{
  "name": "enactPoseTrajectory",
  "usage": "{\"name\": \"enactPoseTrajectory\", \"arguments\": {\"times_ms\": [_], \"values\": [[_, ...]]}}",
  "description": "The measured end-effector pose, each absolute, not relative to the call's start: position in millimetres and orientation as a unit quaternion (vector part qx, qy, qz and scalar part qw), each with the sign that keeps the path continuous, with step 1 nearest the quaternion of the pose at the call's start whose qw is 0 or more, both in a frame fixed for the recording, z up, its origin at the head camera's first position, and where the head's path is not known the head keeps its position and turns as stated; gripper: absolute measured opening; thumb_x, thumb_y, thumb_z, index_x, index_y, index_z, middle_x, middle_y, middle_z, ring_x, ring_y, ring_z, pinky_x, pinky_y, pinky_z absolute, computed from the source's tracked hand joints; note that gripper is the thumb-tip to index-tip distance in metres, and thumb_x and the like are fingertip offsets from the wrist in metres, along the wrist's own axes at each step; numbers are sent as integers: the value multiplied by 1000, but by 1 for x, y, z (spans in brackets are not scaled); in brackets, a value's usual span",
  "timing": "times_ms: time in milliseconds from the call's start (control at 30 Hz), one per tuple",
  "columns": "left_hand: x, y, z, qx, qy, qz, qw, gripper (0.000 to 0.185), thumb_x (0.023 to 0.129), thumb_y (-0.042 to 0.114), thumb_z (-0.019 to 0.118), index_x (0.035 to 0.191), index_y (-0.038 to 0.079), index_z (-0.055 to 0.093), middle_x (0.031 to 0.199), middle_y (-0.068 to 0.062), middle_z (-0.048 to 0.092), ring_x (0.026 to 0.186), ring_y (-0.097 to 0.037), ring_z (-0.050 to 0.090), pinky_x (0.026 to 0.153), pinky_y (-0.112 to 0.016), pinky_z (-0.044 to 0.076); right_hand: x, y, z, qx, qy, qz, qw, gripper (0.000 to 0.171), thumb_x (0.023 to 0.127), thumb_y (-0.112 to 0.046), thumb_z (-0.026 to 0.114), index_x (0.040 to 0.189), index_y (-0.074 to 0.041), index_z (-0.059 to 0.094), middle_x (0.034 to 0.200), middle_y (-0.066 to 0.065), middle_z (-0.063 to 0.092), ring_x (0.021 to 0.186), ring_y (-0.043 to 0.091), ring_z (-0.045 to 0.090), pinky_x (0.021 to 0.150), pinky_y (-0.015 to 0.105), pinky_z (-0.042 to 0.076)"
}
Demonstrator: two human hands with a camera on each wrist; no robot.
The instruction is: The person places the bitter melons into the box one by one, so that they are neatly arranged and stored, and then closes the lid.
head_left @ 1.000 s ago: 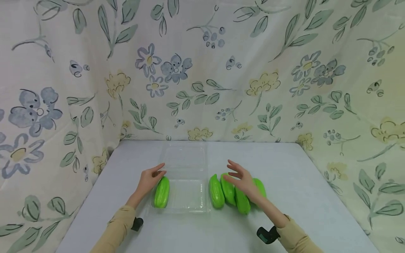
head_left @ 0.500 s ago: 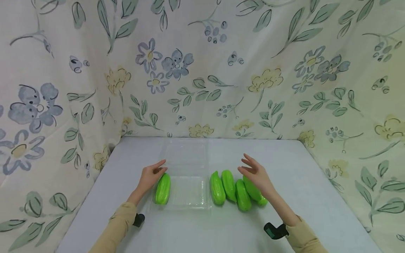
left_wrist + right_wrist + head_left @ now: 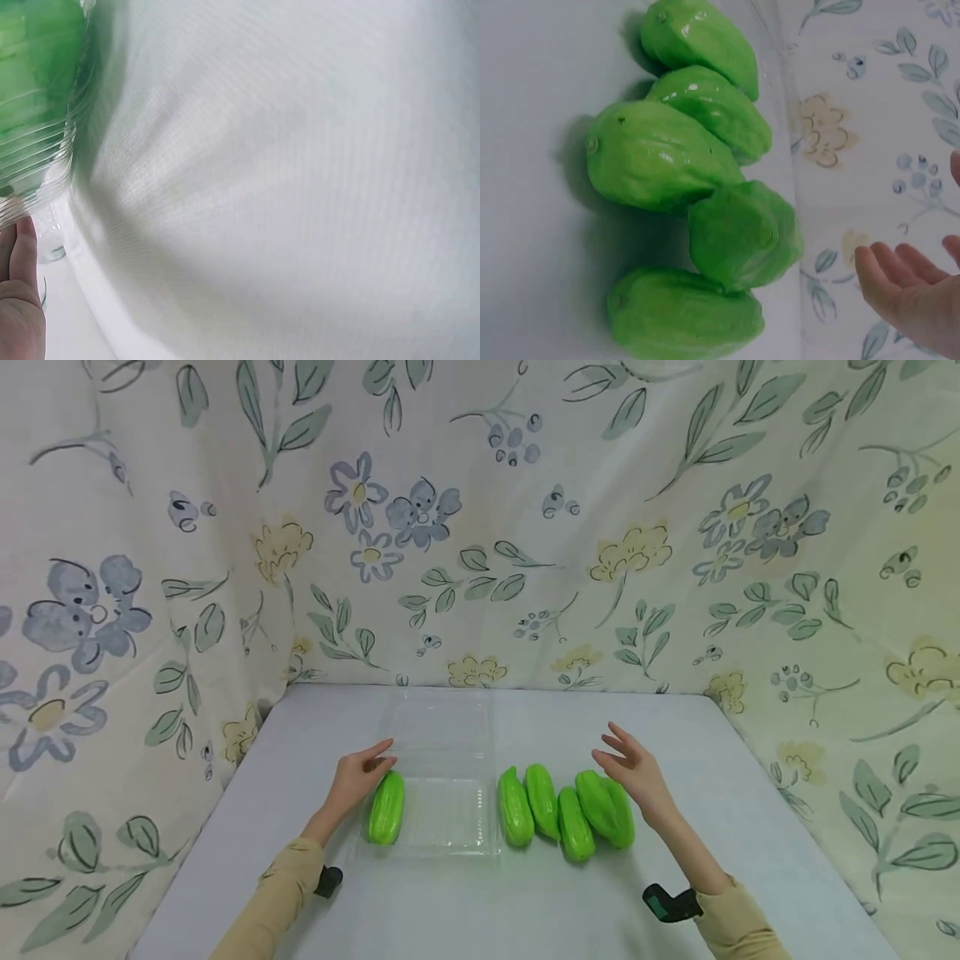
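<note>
Glossy, bright-green, ridged oblong fruits [image 3: 515, 810] lay in two places: five in a row on the white counter [image 3: 427, 910], just right of your clear plastic hinged container [image 3: 442, 818], and one fruit [image 3: 386, 808] inside its near half, lengthwise by the left wall. Your left hand [image 3: 356, 777] was at the container's far-left corner, its fingers touching the ribbed plastic; whether they pinched it, the views did not tell. Your right hand [image 3: 633, 770] hung in the air by the row's right end, fingers apart and holding nothing.

Your left hand seemed to be steadying the container; a light touch probably suited that best, since the thin plastic looked likely to flex. Any hold by your right hand was probably safest round a thick middle, as the skins looked slick. The row's right end called for most care: the fourth fruit [image 3: 596, 802] crowded the fifth, so a careless pull could have rolled both.

The container's right wall stood between the row and its bare floor. Its lid [image 3: 442, 722] lay folded back on the far side, faint against the counter, and a floral curtain [image 3: 480, 527] hung behind.
</note>
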State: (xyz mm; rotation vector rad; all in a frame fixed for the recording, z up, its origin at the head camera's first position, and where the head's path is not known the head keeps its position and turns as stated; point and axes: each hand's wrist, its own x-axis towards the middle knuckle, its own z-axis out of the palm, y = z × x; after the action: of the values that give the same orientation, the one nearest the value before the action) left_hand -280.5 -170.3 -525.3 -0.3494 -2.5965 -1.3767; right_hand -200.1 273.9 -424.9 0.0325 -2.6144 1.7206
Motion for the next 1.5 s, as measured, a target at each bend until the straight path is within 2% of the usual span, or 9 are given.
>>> {"name": "enactPoseTrajectory", "arguments": {"times_ms": [200,333,433,500,600,667,933,1167,1500], "values": [[-282,-169,-525,-119,-876,-460,87,43,91,27,64,129,7,59,111,-16,70,93,-25,69,68,-20,49,-199,287,-429,-1,-829,559,16,67,97,-30,55,152,-15,20,150,21,34,131,39,42,84,11,43],[-282,-169,-525,-112,-880,-454,86,43,91,26,65,129,8,59,109,-14,70,94,-25,69,71,-23,50,-200,296,-433,-15,-835,549,21,67,97,-32,54,152,-14,20,150,21,34,131,38,41,84,10,41],[-281,-169,-524,-110,-882,-450,85,43,91,26,65,129,7,59,111,-15,70,94,-25,69,72,-24,51,-201,301,-435,-28,-842,538,23,67,97,-33,53,152,-13,20,150,22,34,131,37,42,91,19,43],[-280,-168,-524,-109,-882,-451,84,42,91,25,64,129,7,59,111,-15,70,94,-26,69,72,-24,51,-200,304,-435,-37,-843,536,21,68,97,-33,53,153,-13,19,150,23,33,132,39,41,98,31,44],[-280,-169,-523,-110,-880,-454,81,43,91,26,64,130,7,59,112,-16,69,95,-26,68,72,-24,51,-199,306,-436,-46,-841,539,14,69,98,-32,53,153,-12,17,151,25,29,134,41,38,104,49,38],[-279,-169,-523,-112,-878,-458,80,43,91,26,64,130,7,58,112,-17,69,96,-26,68,72,-23,51,-198,308,-438,-50,-840,541,8,70,98,-32,53,153,-11,15,151,27,27,134,44,35,105,55,34],[-280,-169,-525,-112,-878,-458,88,43,91,26,65,129,7,59,106,-14,72,90,-23,68,67,-19,47,-197,318,-449,-77,-847,525,-34,72,97,-35,54,153,-8,16,151,29,25,135,46,33,105,55,34],[-280,-169,-524,-108,-883,-449,85,43,91,27,65,130,7,59,110,-16,70,90,-22,67,68,-20,48,-197,324,-463,-86,-843,524,-87,73,97,-31,55,152,-6,15,151,32,20,136,46,30,105,56,34],[-278,-169,-522,-115,-880,-452,85,42,91,24,66,128,6,60,108,-15,71,81,-13,63,64,-19,45,-195,324,-477,-58,-871,481,-87,66,96,-23,57,148,0,26,146,36,26,132,51,34,99,56,40]]}}
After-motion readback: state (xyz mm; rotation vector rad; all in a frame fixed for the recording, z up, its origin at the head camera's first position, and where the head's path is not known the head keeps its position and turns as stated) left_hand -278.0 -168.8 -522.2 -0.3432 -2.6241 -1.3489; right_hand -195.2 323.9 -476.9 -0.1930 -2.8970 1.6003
